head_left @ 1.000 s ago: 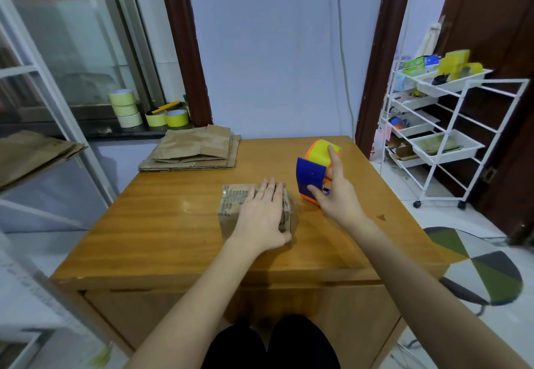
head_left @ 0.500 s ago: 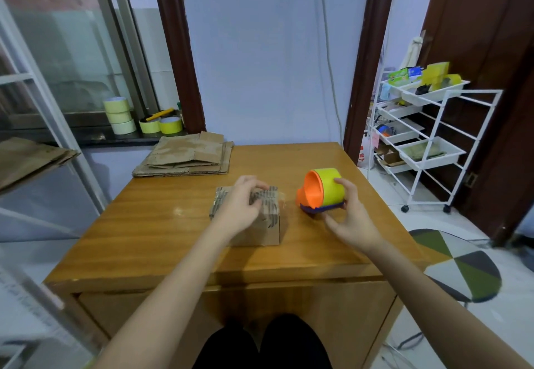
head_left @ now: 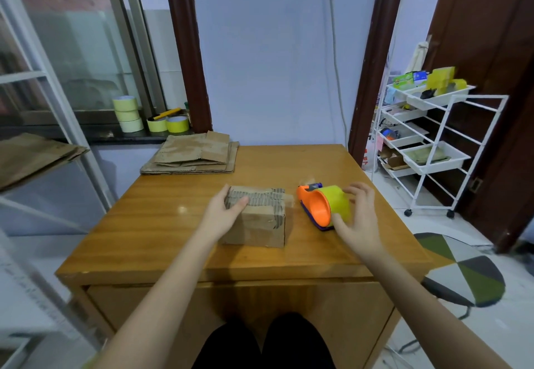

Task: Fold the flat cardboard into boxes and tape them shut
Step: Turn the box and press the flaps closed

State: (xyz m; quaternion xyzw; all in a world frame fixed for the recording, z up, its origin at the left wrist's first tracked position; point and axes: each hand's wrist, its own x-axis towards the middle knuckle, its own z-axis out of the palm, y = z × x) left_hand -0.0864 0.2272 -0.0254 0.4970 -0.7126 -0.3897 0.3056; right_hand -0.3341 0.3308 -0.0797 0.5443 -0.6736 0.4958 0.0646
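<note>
One head-worn wide-angle view looks forward and down over a wooden table (head_left: pixel 173 224) — close enough that both forearms reach in from the bottom edge (the lens bends the door frames (head_left: pixel 187 50) outward) — facing the far wall (head_left: pixel 274 65).

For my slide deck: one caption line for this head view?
Left hand grips small taped cardboard box; right hand holds orange-and-yellow tape dispenser on wooden table.
</note>
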